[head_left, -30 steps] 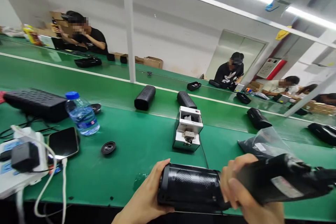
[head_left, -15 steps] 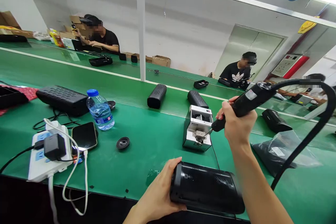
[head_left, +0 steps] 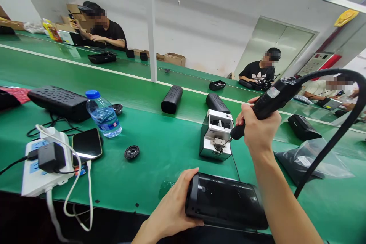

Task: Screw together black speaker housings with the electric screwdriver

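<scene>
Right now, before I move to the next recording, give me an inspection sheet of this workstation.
Surface: green workbench, white stripe along its far side.
Things: black cylindrical speaker, electric screwdriver, silver screw feeder.
Hands: left hand grips the speaker; right hand grips the screwdriver, its bit at the feeder.
Clutter: water bottle, smartphone, loose speaker driver, large black speaker, black plastic bag.
Cables: black screwdriver cable arcs overhead; white charging cable lies by the power strip.
Surroundings: seated people at a far bench, cardboard boxes.
</scene>
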Demonstrator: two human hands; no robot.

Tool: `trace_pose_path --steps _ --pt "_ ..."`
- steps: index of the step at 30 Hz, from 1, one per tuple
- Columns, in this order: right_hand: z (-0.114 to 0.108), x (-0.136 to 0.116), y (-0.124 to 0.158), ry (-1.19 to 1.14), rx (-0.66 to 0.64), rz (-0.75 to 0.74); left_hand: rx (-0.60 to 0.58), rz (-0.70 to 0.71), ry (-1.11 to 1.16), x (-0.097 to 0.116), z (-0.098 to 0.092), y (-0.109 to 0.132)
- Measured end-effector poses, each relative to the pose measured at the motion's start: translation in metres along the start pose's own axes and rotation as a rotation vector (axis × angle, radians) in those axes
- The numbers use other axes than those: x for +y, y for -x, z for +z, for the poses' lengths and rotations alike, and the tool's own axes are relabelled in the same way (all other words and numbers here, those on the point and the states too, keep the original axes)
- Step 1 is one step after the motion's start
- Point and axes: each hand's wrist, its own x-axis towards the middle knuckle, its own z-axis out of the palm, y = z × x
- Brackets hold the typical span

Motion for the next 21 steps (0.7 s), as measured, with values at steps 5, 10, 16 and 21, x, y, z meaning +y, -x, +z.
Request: trace_pose_path --steps 5,10,16,21 --pt "0.005 0.010 -0.009 -0.022 -0.152 0.005 0.007 0.044 -0.009 -0.002 0.001 0.000" --pt "0.015 0.013 -0.005 0.030 -0.152 -0.003 0.030 0.039 -0.021 0.000 -0.001 0.001" --pt "0.010 0.007 0.014 0.103 0.144 -0.070 0.028 0.061 0.008 0.003 -0.001 -0.001" --pt "0.006 0.006 0.019 0.073 0.143 -0.072 0.031 0.048 0.000 0.002 -0.001 -0.002"
